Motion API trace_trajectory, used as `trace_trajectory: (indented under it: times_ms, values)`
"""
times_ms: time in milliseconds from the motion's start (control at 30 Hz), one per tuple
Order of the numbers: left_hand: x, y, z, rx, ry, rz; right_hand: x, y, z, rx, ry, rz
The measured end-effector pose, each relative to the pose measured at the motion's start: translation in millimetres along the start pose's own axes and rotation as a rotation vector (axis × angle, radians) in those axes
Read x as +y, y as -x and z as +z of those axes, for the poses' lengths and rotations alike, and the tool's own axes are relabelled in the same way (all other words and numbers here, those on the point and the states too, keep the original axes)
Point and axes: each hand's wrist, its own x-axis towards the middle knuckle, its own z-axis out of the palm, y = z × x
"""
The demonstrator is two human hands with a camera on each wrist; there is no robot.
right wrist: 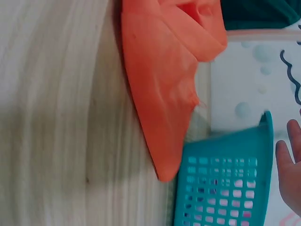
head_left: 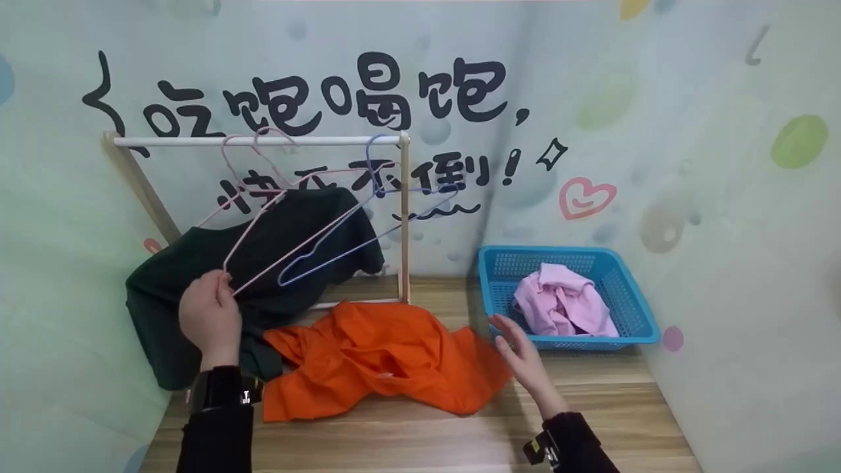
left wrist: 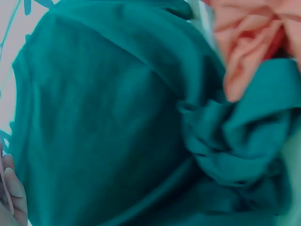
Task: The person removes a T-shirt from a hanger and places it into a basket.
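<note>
1. Head view: the left hand (head_left: pixel 210 315) pinches the lower corner of a pink wire hanger (head_left: pixel 276 210), which hooks over the white rail of a small wooden rack (head_left: pixel 403 217). Beside it on the rail hangs a blue wire hanger (head_left: pixel 368 230). A dark green garment (head_left: pixel 197 276) drapes behind the hangers, at the rack's left foot. An orange garment (head_left: pixel 387 358) lies crumpled on the table (head_left: pixel 427 433) just in front of the rack. The right hand (head_left: pixel 519 351) hovers with fingers straight and spread, holding nothing, between the orange garment and a blue basket (head_left: pixel 634 309) to the right of the rack; a pink garment (head_left: pixel 565 305) sits inside the basket.

2. Judged from this view, the step in hand is taking the pink wire hanger off the rail. The next move seems to call for lifting its hook clear, while the free right hand gathers a garment.

3. Left wrist view: the dark green garment (left wrist: pixel 108 127) fills the frame, soft and heavily folded, with a fold of the orange garment (left wrist: pixel 249 42) at the upper right. Fingertips (left wrist: pixel 11 190) show at the lower left edge; the hanger is out of view.

4. Right wrist view: the orange garment (right wrist: pixel 164 80) lies flat on the table (right wrist: pixel 56 117), its edge reaching the blue basket (right wrist: pixel 221 183). The right hand (right wrist: pixel 290 172) appears open at the frame's right edge.
</note>
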Motion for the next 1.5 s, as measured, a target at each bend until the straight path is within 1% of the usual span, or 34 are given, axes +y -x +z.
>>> trace_trajectory:
  times_ms: [100, 200, 267, 367, 433, 500, 600, 700, 733, 800, 933, 1033, 1133, 1233, 1300, 1400, 1500]
  values:
    - [15.5, -9.3, 4.9, -0.033, -0.037, 0.018, -3, 0, 16, -0.034, 0.024, -0.039]
    - [27.7, -15.8, 9.1, -0.090, -0.065, 0.004, 5, 0, 29, -0.063, 0.100, -0.068]
    - [32.7, -18.5, 11.9, -0.128, -0.079, -0.004, 10, 1, 36, -0.084, 0.161, -0.066]
    - [34.9, -19.4, 15.6, -0.176, -0.076, -0.004, 14, 3, 45, -0.119, 0.235, -0.042]
    - [33.5, -18.1, 17.8, -0.192, -0.061, 0.001, 16, 4, 51, -0.153, 0.265, -0.034]
    - [30.9, -15.8, 18.7, -0.208, -0.047, -0.010, 17, 3, 58, -0.201, 0.297, -0.028]
    - [27.0, -11.5, 17.6, -0.235, -0.026, -0.071, 19, 3, 69, -0.282, 0.354, -0.029]
    - [22.6, -6.2, 15.6, -0.268, -0.011, -0.146, 20, 3, 81, -0.356, 0.421, 0.000]
    - [20.5, -3.9, 15.3, -0.269, -0.005, -0.160, 21, 3, 85, -0.375, 0.444, 0.014]
    - [15.6, 1.0, 15.1, -0.263, 0.002, -0.168, 23, 4, 92, -0.407, 0.486, 0.051]
    - [5.0, 12.0, 15.2, -0.233, 0.017, -0.148, 27, 5, 106, -0.451, 0.561, 0.106]
    - [-2.0, 19.5, 15.2, -0.232, 0.018, -0.142, 31, 8, 114, -0.460, 0.631, 0.129]
    - [-8.6, 27.2, 15.4, -0.259, 0.000, -0.152, 38, 12, 119, -0.451, 0.727, 0.133]
    - [-14.5, 36.1, 15.3, -0.316, -0.027, -0.169, 44, 17, 124, -0.420, 0.824, 0.127]
    - [-17.9, 41.6, 15.1, -0.354, -0.049, -0.172, 46, 20, 126, -0.384, 0.866, 0.119]
    - [-21.7, 47.5, 14.3, -0.406, -0.084, -0.178, 47, 21, 128, -0.324, 0.896, 0.095]
    - [-23.5, 53.9, 14.4, -0.468, -0.132, -0.180, 46, 19, 126, -0.285, 0.900, 0.097]
